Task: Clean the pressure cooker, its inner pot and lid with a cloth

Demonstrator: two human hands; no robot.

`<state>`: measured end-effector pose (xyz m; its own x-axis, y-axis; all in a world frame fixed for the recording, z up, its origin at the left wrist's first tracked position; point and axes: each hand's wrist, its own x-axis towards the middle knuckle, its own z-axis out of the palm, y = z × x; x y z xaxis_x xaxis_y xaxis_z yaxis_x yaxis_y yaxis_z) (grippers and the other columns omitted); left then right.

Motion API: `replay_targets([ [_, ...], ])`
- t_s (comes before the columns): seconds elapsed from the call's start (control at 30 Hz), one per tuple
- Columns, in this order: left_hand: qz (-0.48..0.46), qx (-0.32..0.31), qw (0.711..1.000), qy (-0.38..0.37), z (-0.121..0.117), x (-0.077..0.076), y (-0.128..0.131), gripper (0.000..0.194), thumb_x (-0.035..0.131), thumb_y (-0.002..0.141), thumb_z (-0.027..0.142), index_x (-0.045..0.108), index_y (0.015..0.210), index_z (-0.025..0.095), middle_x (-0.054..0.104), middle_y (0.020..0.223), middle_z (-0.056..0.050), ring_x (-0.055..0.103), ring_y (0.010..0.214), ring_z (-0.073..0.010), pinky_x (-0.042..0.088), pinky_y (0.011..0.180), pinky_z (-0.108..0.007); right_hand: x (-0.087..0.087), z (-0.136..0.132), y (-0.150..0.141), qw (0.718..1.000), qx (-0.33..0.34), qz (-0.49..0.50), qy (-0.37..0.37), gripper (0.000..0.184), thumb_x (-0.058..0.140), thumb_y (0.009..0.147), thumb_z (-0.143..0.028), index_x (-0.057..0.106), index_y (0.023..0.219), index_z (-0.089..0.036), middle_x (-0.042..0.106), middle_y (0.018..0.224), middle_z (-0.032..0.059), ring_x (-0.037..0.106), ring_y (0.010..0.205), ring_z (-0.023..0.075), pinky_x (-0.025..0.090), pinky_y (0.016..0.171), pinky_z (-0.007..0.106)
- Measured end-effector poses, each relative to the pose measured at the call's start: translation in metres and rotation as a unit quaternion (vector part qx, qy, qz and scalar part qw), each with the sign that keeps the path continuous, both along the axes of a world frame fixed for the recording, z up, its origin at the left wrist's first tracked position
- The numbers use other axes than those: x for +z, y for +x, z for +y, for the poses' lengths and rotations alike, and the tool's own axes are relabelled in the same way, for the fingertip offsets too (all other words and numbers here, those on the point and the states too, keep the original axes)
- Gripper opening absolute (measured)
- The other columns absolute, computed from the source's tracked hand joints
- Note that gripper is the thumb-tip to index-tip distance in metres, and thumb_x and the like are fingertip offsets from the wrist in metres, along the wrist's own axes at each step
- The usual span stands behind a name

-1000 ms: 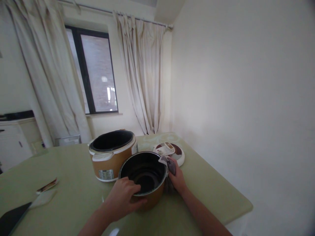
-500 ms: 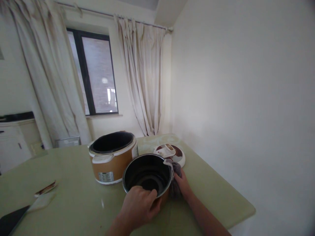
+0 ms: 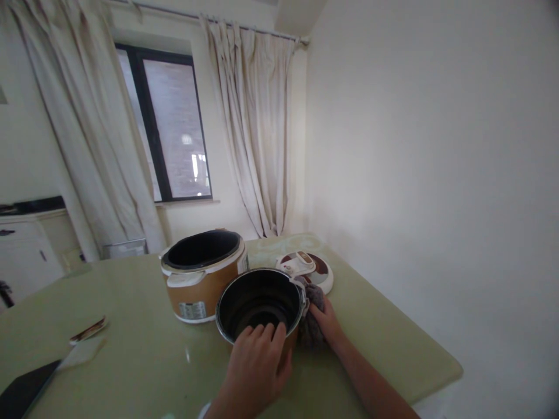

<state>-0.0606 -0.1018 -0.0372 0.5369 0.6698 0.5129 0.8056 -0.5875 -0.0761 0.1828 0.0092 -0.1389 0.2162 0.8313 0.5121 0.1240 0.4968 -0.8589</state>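
A dark inner pot (image 3: 257, 297) with a pale metal rim is tilted toward me over the table. My left hand (image 3: 257, 361) grips its near rim, fingers over the edge and thumb outside. On the pot's right side, my right hand (image 3: 326, 321) is closed round a grey cloth (image 3: 312, 326) pressed against the outer wall and rim. The pot's underside is hidden. Just behind it on the left stands a brown and white rice cooker body (image 3: 194, 297) with a black interior. Its round white and brown lid (image 3: 321, 272) lies behind the cloth.
All this is on a pale green table (image 3: 144, 349) whose right edge runs near a white wall (image 3: 414, 174). At the left lie a black flat object (image 3: 28, 387) with a whitish end and a small brown and white piece (image 3: 88, 330). Curtains and a window are behind.
My left hand has shifted slightly right along the near rim, its fingers now reaching over the edge. The right hand keeps the cloth at the pot's right side. The view has shifted slightly.
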Motion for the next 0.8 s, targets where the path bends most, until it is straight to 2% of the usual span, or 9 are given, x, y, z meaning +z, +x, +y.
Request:
replay_targets([
  [0.03, 0.005, 0.018, 1.0, 0.005, 0.003, -0.002, 0.007, 0.016, 0.061, 0.094, 0.032, 0.071, 0.102, 0.023, 0.078, 0.079, -0.006, 0.072, 0.07, -0.0259, 0.047, 0.064, -0.038, 0.001, -0.001, 0.001, 1.0, -0.003, 0.005, -0.014, 0.054, 0.077, 0.086, -0.055, 0.073, 0.132, -0.028, 0.077, 0.128, 0.0126, 0.073, 0.118, 0.0394, 0.057, 0.106, 0.058],
  [0.13, 0.003, 0.025, 0.999, 0.038, 0.015, -0.004, 0.012, 0.028, 0.058, 0.1, 0.036, 0.064, 0.076, 0.024, 0.07, 0.058, -0.002, 0.066, 0.053, -0.0211, 0.034, 0.053, -0.034, -0.005, -0.008, 0.007, 0.999, -0.005, 0.013, -0.042, 0.054, 0.077, 0.083, -0.057, 0.074, 0.127, -0.026, 0.079, 0.123, 0.0133, 0.074, 0.114, 0.039, 0.06, 0.102, 0.056],
  [0.33, -0.013, -0.031, 0.998, 0.06, 0.027, -0.004, -0.017, 0.035, 0.067, 0.096, 0.045, 0.059, 0.068, 0.025, 0.068, 0.055, 0.0, 0.066, 0.052, -0.021, 0.03, 0.053, -0.034, -0.032, -0.024, 0.008, 0.997, -0.052, 0.052, -0.008, 0.057, 0.08, 0.079, -0.048, 0.07, 0.131, -0.027, 0.076, 0.129, 0.0131, 0.074, 0.115, 0.0385, 0.062, 0.097, 0.057],
  [0.43, -0.011, -0.039, 0.998, 0.053, 0.029, -0.005, -0.025, 0.037, 0.068, 0.095, 0.047, 0.059, 0.067, 0.025, 0.068, 0.056, 0.0, 0.065, 0.052, -0.0199, 0.029, 0.054, -0.033, -0.027, -0.022, 0.005, 0.993, -0.086, 0.074, 0.011, 0.047, 0.078, 0.081, -0.045, 0.072, 0.122, -0.024, 0.078, 0.12, 0.0129, 0.075, 0.109, 0.0357, 0.062, 0.098, 0.054],
  [0.57, -0.017, -0.048, 0.998, 0.037, 0.029, -0.005, -0.028, 0.039, 0.068, 0.095, 0.049, 0.059, 0.066, 0.025, 0.068, 0.056, 0.0, 0.066, 0.053, -0.0195, 0.03, 0.055, -0.033, 0.012, -0.022, 0.012, 0.972, -0.17, 0.16, 0.019, 0.041, 0.071, 0.089, -0.05, 0.071, 0.121, -0.024, 0.079, 0.11, 0.0114, 0.076, 0.095, 0.0316, 0.064, 0.085, 0.051],
  [0.63, -0.019, -0.051, 0.998, 0.031, 0.029, -0.004, -0.029, 0.039, 0.068, 0.095, 0.05, 0.061, 0.066, 0.025, 0.069, 0.057, 0.0, 0.066, 0.054, -0.0197, 0.031, 0.056, -0.033, 0.045, -0.027, 0.017, 0.981, -0.141, 0.123, 0.048, 0.045, 0.071, 0.09, -0.051, 0.07, 0.128, -0.026, 0.077, 0.118, 0.0111, 0.075, 0.102, 0.0311, 0.062, 0.091, 0.051],
  [0.7, -0.022, -0.056, 0.998, 0.025, 0.028, -0.004, -0.03, 0.038, 0.067, 0.095, 0.05, 0.062, 0.067, 0.025, 0.07, 0.057, 0.0, 0.066, 0.054, -0.0197, 0.031, 0.056, -0.033, 0.081, -0.034, 0.016, 0.996, -0.038, -0.022, 0.078, 0.05, 0.077, 0.087, -0.049, 0.071, 0.132, -0.029, 0.075, 0.128, 0.0102, 0.071, 0.116, 0.0324, 0.056, 0.105, 0.052],
  [0.73, -0.026, -0.059, 0.998, 0.022, 0.028, -0.004, -0.03, 0.037, 0.067, 0.095, 0.049, 0.062, 0.067, 0.025, 0.07, 0.058, 0.0, 0.067, 0.054, -0.0198, 0.031, 0.056, -0.033, 0.097, -0.037, 0.013, 0.987, 0.029, -0.133, 0.086, 0.052, 0.082, 0.083, -0.048, 0.073, 0.131, -0.029, 0.074, 0.131, 0.0097, 0.066, 0.125, 0.0343, 0.05, 0.112, 0.054],
  [0.8, -0.033, -0.064, 0.997, 0.018, 0.029, -0.005, -0.031, 0.036, 0.068, 0.095, 0.048, 0.063, 0.068, 0.025, 0.071, 0.06, 0.0, 0.067, 0.054, -0.0199, 0.031, 0.056, -0.033, 0.12, -0.039, 0.004, 0.946, 0.102, -0.292, 0.101, 0.051, 0.085, 0.08, -0.052, 0.076, 0.127, -0.033, 0.076, 0.129, 0.0066, 0.061, 0.133, 0.0363, 0.042, 0.118, 0.057],
])
